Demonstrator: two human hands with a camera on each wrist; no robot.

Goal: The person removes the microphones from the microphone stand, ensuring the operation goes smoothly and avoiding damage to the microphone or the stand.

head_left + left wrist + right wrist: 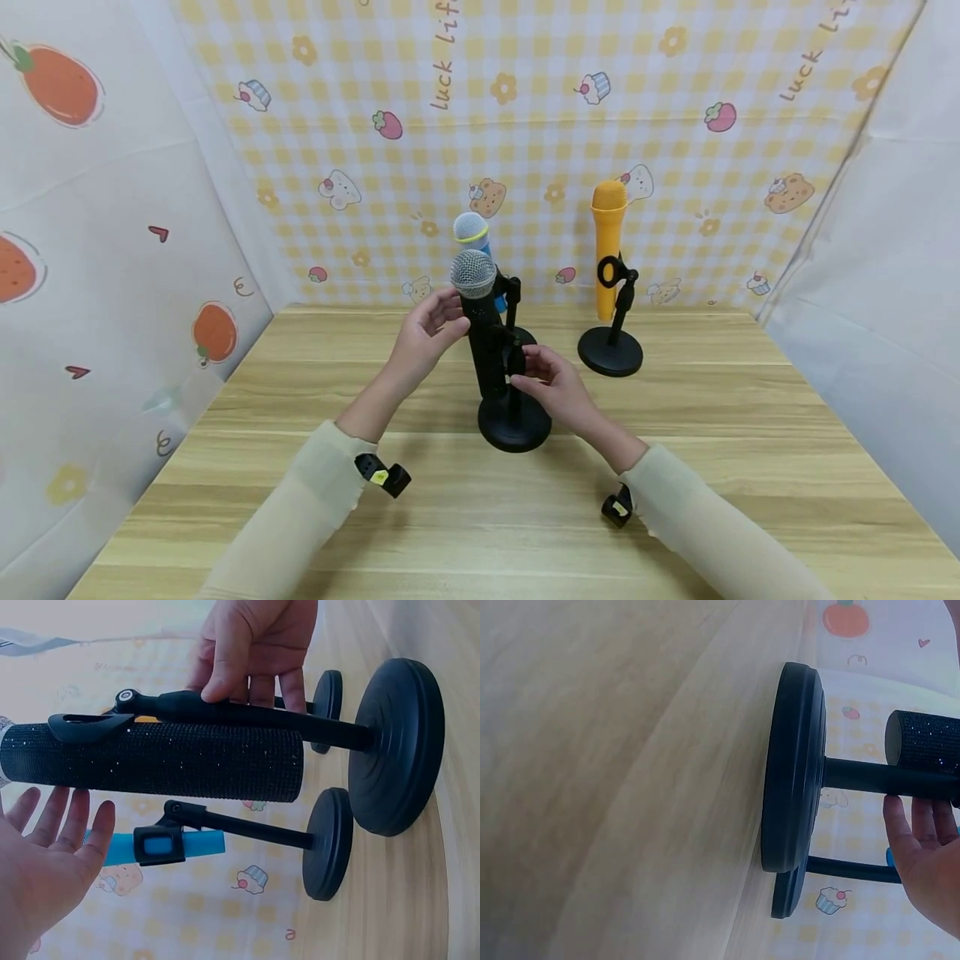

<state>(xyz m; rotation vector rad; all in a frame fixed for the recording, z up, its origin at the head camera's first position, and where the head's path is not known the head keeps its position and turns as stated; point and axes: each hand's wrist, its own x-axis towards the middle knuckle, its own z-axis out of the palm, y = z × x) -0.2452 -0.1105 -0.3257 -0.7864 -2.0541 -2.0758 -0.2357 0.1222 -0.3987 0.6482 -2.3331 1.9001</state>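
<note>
only the head view shows the black microphone (483, 348) full-length.

Right wrist feed, rolled sideways: I've got bare wood bench (615, 787) across the left side. Near stand (788, 772) sits on it, round black base edge-on, post running off to the right. Right grip (935, 874), a bare hand, is at the right edge with fingertips against the post; I can't see the thumb from here. Mic (930, 742), black and glittery, is right along the post, only its blunt end visible. Far stand (787, 896) is partly hidden by the near base. Behind: yellow-check cloth (802, 934) with a cupcake print (831, 900).
</note>
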